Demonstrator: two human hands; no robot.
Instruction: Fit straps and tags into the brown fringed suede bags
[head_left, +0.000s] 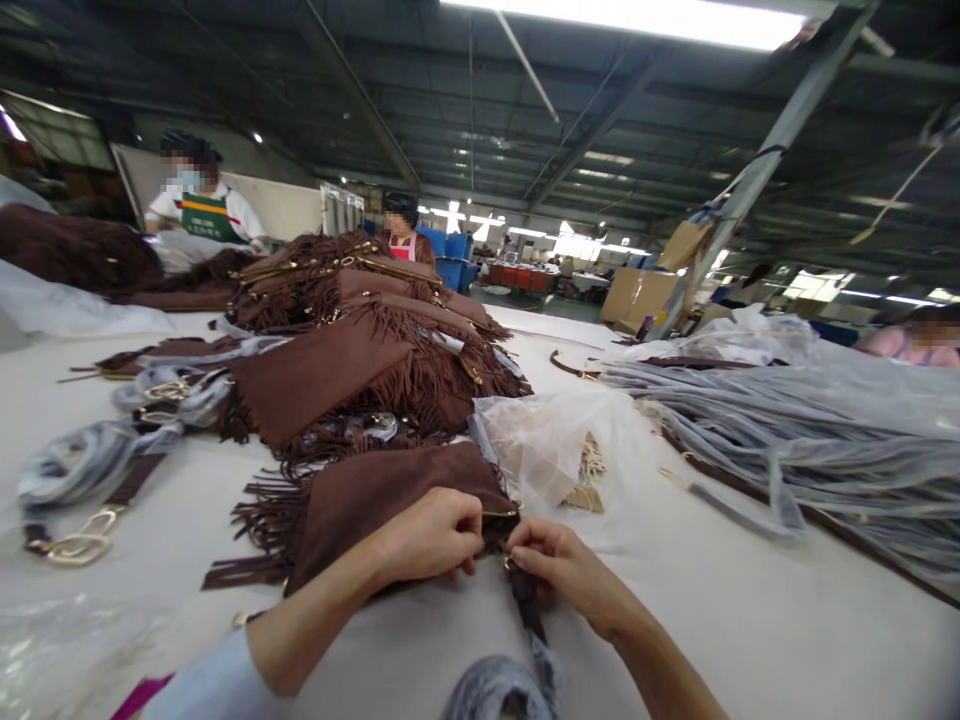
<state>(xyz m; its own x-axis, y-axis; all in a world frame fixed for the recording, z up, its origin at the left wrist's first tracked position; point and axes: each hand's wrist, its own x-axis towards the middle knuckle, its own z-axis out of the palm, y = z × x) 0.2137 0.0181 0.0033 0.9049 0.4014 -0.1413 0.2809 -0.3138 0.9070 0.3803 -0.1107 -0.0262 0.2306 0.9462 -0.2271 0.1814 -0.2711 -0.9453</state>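
Observation:
A dark brown fringed bag (405, 490) lies on the white table in front of me, its zipper edge toward the right. My left hand (439, 530) rests over the bag's near right corner with its fingers curled; what they grip is hidden. Beside that corner, my right hand (555, 565) pinches the end of a dark brown strap (523, 595) near a small metal clasp. From there the strap runs toward me into a coil wrapped in greyish plastic (499, 690) at the bottom edge.
Behind the bag rises a pile of brown fringed bags (330, 370). Wrapped straps with gold buckles (82, 540) lie at left. A clear plastic bag (555, 440) holds beige cords. Many wrapped straps (787, 430) spread across the right. Co-workers (214, 215) stand beyond the table.

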